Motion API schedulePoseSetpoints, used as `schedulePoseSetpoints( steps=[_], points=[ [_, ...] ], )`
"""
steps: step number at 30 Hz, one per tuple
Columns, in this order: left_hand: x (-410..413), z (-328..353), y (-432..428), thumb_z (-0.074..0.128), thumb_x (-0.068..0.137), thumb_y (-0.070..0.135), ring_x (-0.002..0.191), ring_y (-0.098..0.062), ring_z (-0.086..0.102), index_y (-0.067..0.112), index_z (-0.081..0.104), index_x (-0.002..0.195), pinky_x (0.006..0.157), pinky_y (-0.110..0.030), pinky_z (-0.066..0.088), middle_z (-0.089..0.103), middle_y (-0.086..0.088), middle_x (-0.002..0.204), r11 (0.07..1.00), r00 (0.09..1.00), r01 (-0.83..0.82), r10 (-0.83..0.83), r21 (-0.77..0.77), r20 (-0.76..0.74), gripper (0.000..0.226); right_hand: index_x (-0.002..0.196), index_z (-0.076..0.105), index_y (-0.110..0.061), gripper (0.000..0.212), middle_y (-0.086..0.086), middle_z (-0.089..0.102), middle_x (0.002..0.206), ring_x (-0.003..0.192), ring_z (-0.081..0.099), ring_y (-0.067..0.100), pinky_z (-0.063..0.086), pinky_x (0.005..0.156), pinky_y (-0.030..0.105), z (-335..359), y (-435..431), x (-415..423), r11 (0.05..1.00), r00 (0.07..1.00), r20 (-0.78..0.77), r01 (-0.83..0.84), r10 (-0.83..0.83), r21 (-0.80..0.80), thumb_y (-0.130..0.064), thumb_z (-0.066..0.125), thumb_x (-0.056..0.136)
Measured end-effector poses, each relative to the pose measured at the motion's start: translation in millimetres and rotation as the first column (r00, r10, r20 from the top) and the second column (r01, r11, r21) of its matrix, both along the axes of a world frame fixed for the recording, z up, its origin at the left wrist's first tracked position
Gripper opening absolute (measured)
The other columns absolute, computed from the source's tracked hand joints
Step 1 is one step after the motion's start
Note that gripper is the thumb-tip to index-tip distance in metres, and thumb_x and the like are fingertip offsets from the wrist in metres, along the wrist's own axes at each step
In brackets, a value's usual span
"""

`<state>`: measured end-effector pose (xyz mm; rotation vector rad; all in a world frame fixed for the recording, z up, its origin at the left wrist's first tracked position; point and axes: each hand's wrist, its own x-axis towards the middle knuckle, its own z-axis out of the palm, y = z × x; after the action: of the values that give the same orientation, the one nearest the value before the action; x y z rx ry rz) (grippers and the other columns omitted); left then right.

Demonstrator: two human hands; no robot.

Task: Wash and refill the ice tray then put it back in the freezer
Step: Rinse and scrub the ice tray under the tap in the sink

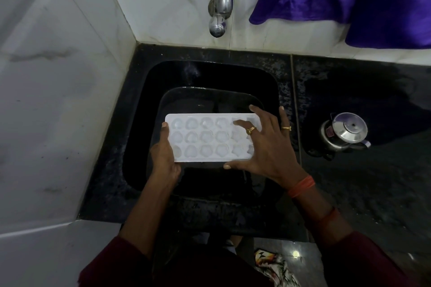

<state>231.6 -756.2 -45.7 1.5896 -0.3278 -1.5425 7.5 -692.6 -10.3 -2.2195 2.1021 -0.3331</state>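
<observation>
**Ice tray [205, 138] held over the sink**

You hold the white tray flat above the black sink [211, 72] – below the tap [220, 4]. Your left hand [164, 155] grips its left end, thumb on top. Your right hand [264, 149] spreads wide across the right end – thumb on the near edge, fingers reaching the far edge.

readable text: none | label [330, 133] on steel pot [348, 130]: too small to read
</observation>
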Motion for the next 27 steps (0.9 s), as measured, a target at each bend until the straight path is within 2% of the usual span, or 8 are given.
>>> schedulePoseSetpoints(
  steps=[6, 11, 16, 22, 27],
  points=[
    [-1, 0, 2, 0.062, 0.097, 0.052, 0.082, -0.028, 0.078, 0.013, 0.074, 0.1, 0.072, -0.046, 0.062, 0.08, -0.007, 0.094, 1.0, 1.0, 0.005, -0.005, 0.02, -0.013, 0.041, 0.126, 0.063, -0.027, 0.114, 0.015, 0.034, 0.156, 0.146, 0.031, 0.031, 0.0, 0.122, 0.06, 2, -11, 4, 0.999, 1.0, -0.016, 0.014, -0.013, 0.044, -0.105, 0.041, 0.047],
    [1, -1, 3, 0.062, 0.097, 0.052, 0.08, -0.025, 0.078, 0.014, 0.074, 0.1, 0.069, -0.043, 0.063, 0.08, -0.006, 0.093, 1.0, 1.0, 0.008, -0.007, 0.013, -0.01, 0.039, 0.122, 0.063, -0.027, 0.114, 0.014, 0.026, 0.16, 0.149, 0.022, 0.03, -0.009, 0.122, 0.057, 3, -14, 7, 0.996, 0.998, -0.06, 0.013, -0.008, 0.088, -0.105, 0.045, 0.041],
    [3, -1, 3, 0.062, 0.097, 0.052, 0.081, -0.026, 0.078, 0.014, 0.074, 0.103, 0.068, -0.043, 0.063, 0.08, -0.006, 0.096, 1.0, 1.0, 0.014, -0.014, 0.011, -0.01, 0.04, 0.129, 0.062, -0.023, 0.122, 0.016, 0.027, 0.16, 0.148, 0.025, 0.036, -0.003, 0.12, 0.063, 2, -13, 8, 0.991, 0.991, -0.132, -0.019, 0.037, 0.129, -0.105, 0.042, 0.041],
    [3, 1, 3, 0.063, 0.096, 0.052, 0.08, -0.026, 0.078, 0.014, 0.073, 0.101, 0.074, -0.047, 0.063, 0.08, -0.007, 0.094, 1.0, 1.0, 0.016, -0.016, 0.017, 0.004, 0.04, 0.133, 0.06, -0.022, 0.125, 0.016, 0.025, 0.161, 0.149, 0.022, 0.036, -0.01, 0.12, 0.06, 0, -12, 8, 0.985, 0.989, -0.137, -0.026, 0.05, 0.169, -0.105, 0.039, 0.043],
    [2, 3, 3, 0.06, 0.098, 0.052, 0.075, -0.022, 0.078, 0.016, 0.073, 0.098, 0.066, -0.041, 0.063, 0.08, -0.004, 0.09, 1.0, 1.0, 0.022, -0.022, 0.008, 0.006, 0.038, 0.13, 0.062, -0.021, 0.123, 0.016, 0.03, 0.159, 0.147, 0.027, 0.035, -0.002, 0.121, 0.063, 1, -11, 8, 0.989, 0.991, -0.126, -0.022, 0.041, 0.15, -0.105, 0.039, 0.044]
  ],
)
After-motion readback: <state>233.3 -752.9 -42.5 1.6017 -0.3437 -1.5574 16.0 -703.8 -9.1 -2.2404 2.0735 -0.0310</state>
